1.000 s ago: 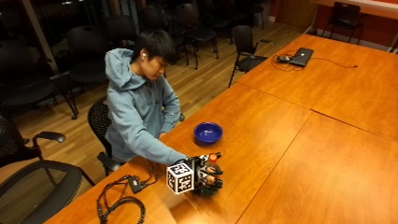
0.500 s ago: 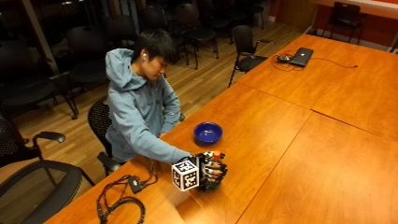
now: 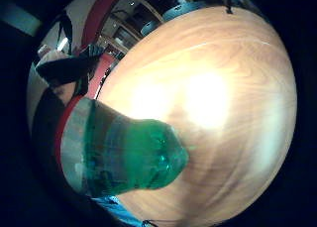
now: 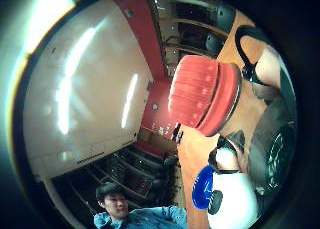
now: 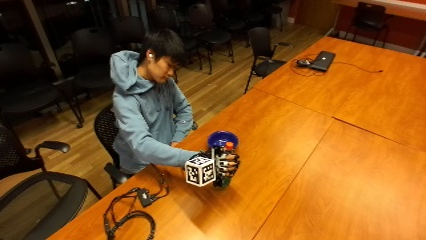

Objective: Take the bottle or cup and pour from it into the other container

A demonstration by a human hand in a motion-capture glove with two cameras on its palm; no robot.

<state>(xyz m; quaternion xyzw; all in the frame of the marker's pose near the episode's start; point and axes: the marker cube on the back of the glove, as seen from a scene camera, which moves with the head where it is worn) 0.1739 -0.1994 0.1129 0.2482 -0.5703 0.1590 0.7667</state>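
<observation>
A green bottle (image 5: pixel 221 181) with a red cap (image 5: pixel 229 146) stands upright in my gloved right hand (image 5: pixel 226 165), whose fingers wrap around its body. The blue bowl (image 5: pixel 221 137) sits on the wooden table (image 5: pixel 313 165) just behind the bottle, toward the person's side. In the little finger side view the green bottle (image 3: pixel 129 157) fills the space close to the palm, with the table (image 3: pixel 223 88) beyond its base. The thumb side view shows the red cap (image 4: pixel 202 94) up close and the blue bowl (image 4: pixel 201 188) beside it.
A black cable bundle (image 5: pixel 130 217) lies on the table near its left end. A laptop (image 5: pixel 323 60) sits on the far table. Office chairs (image 5: pixel 40 195) stand along the table's near-left side and in the room behind.
My hand with the bottle has moved up and closer to the blue bowl. The bowl has stayed where it was.
</observation>
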